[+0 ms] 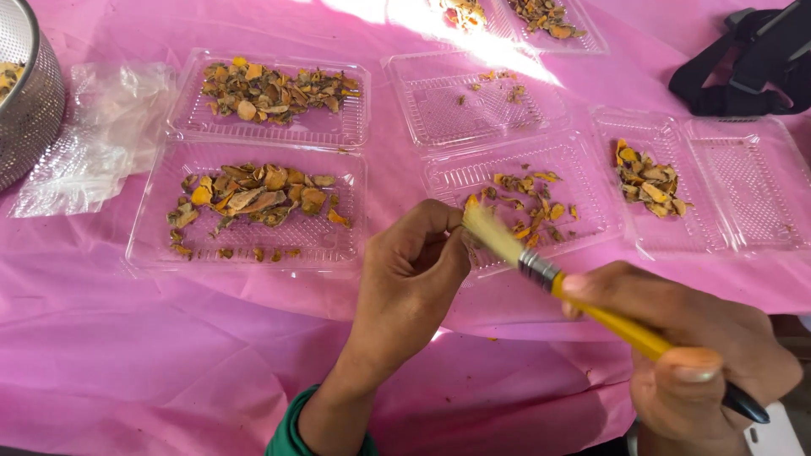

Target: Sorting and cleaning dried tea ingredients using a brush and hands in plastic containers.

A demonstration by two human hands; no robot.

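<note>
Closest to me, my right hand (693,355) is closed around a paintbrush (591,308) with a yellow handle, gripping well back from the metal ferrule, near the dark end. Its pale bristles reach up and left to my left hand (414,270), which is pinched shut on a small orange piece (470,203); only a corner of it shows above my fingertips (452,221), touching the bristles. Both hands hang over the near edge of the worktop (169,355), which is draped in a pink cloth.

I judge the piece to be light, dry and brittle, so a fingertip pinch at its edges suits it better than a squeeze. The brush is stiff in the handle and soft at the tip, and holding it closer to the ferrule would give finer control.

Just beyond my hands lies a clear plastic tray (591,228) with a thin scatter of orange chips. Towards the left edge, a hinged tray (160,245) holds two fuller heaps, one in each half. Another tray (764,190) towards the right edge has a small pile in its left half and a nearly bare right half. A crumpled clear bag (101,135) and a perforated metal bowl (29,101) sit at the far left corner, and a black strap (743,67) at the far right.

Open cloth runs along the near edge, giving my elbows room; the trays themselves sit close together.
</note>
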